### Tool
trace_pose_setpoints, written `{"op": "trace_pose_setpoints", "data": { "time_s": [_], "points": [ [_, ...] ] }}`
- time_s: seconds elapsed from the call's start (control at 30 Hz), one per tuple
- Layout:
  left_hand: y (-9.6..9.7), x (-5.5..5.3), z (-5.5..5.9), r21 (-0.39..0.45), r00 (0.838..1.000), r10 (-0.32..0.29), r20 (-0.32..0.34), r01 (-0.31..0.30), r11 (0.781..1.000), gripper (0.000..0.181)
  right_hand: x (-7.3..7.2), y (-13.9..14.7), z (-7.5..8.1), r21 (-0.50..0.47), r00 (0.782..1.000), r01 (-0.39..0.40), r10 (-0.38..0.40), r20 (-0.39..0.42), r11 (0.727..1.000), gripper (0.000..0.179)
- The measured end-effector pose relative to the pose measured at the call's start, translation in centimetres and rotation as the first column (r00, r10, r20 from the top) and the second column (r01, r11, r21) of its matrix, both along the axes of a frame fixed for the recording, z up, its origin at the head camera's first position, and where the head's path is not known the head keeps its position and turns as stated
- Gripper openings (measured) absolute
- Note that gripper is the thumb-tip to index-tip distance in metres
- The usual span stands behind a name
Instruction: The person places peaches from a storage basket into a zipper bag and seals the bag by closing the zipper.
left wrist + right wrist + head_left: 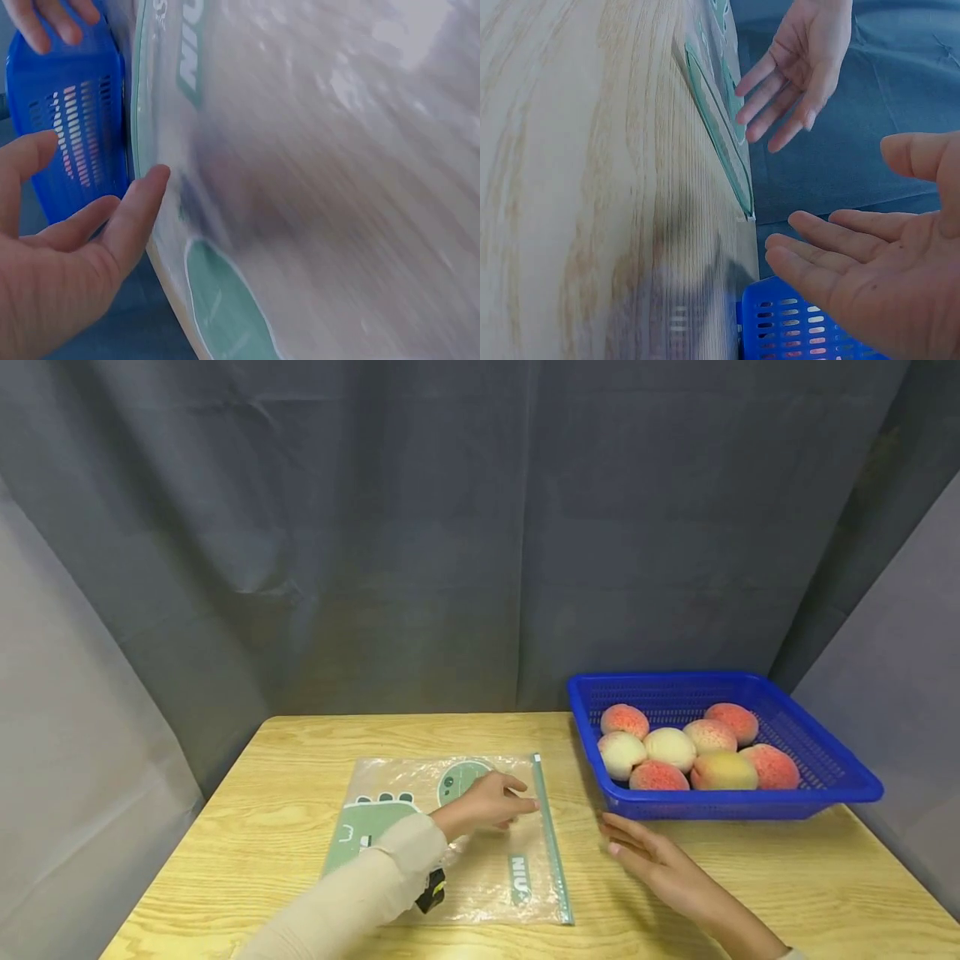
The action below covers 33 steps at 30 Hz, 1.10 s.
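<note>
A clear zip bag (487, 893) with a green dinosaur print lies flat on the wooden table, its green zip edge (553, 843) on the right. Over the bag hovers my left hand (487, 802), fingers loosely bent and holding nothing. My right hand (652, 864) is held between the bag and a blue basket (720, 806), fingers extended and nothing in its grasp. Several peaches (667, 749), some red and some pale yellow, sit in the basket. In the right wrist view, both the right hand (870, 255) and left hand (799, 75) show relaxed fingers.
The basket stands at the table's back right, its right end reaching the table edge. A dark grey curtain (412, 543) hangs behind the wooden table (247, 843), with pale panels at both sides. A black strap (431, 891) is around the left wrist.
</note>
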<state>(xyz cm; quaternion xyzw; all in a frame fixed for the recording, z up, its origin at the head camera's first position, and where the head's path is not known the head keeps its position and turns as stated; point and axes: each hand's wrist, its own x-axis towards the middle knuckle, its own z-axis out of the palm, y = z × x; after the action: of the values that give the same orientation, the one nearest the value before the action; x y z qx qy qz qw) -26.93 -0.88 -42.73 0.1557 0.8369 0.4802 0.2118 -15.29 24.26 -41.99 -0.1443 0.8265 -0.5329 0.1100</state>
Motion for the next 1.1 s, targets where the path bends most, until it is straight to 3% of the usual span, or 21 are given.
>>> {"op": "trace_pose_setpoints", "data": {
  "time_s": [0.13,0.3,0.4,0.53,0.73,0.93,1.07,1.1],
  "points": [
    [1.5,0.0,-0.4,-0.076,0.998,0.007,-0.063,-0.012,0.997,0.054,0.0,0.0,-0.2,0.001,1.000,-0.003,0.003,0.011,1.000,0.060],
    [2.9,0.0,-1.0,-0.130,0.987,0.063,-0.150,-0.083,0.988,0.053,0.0,0.0,-0.3,0.013,1.000,-0.008,0.008,0.004,1.000,0.059],
    [3.8,-0.2,-1.5,-0.160,0.978,0.086,-0.191,-0.117,0.980,0.036,0.1,-0.1,-0.3,0.011,1.000,-0.001,0.000,0.018,1.000,0.060],
    [4.9,-0.3,-2.0,-0.216,0.960,0.095,-0.265,-0.155,0.964,0.047,0.2,-0.2,-0.3,0.013,0.999,0.028,-0.028,0.041,1.000,0.062],
    [5.7,-0.1,-2.4,-0.304,0.924,0.099,-0.368,-0.220,0.927,0.034,0.2,-0.2,-0.3,0.023,0.998,0.037,-0.038,0.052,0.999,0.063],
    [5.6,-0.1,-2.5,-0.332,0.926,0.089,-0.368,-0.220,0.917,0.032,0.1,-0.1,-0.5,0.021,0.999,0.020,-0.020,0.043,1.000,0.061],
    [5.4,-0.3,-2.4,-0.305,0.938,0.109,-0.329,-0.215,0.928,0.039,0.0,0.0,-0.6,0.015,0.999,0.006,-0.006,0.044,1.000,0.060],
    [5.2,-0.4,-2.4,-0.282,0.948,0.124,-0.295,-0.210,0.936,0.040,0.0,0.0,-0.6,0.014,0.999,-0.001,0.000,0.040,1.000,0.060]
  ]
}}
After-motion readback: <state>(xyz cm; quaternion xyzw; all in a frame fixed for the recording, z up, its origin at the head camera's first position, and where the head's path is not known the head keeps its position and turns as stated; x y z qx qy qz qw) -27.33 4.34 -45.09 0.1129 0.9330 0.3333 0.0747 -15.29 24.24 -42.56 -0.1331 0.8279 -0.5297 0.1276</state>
